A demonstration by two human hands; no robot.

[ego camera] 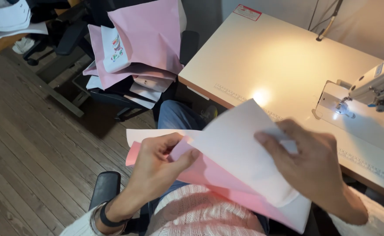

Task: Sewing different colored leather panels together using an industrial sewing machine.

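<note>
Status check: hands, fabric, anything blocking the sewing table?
Left hand pinching pink fabric piece. Right hand gripping white fabric piece on top. Both over lap. Sewing table bare before sewing machine.

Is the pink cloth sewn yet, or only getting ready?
Only getting ready, it seems. Done: pink and white pieces lie piled on the black chair. In hand: the left hand pinches the pink fabric sheet, and the right hand lifts the white fabric layer. Left: nothing lies under the white sewing machine.
</note>
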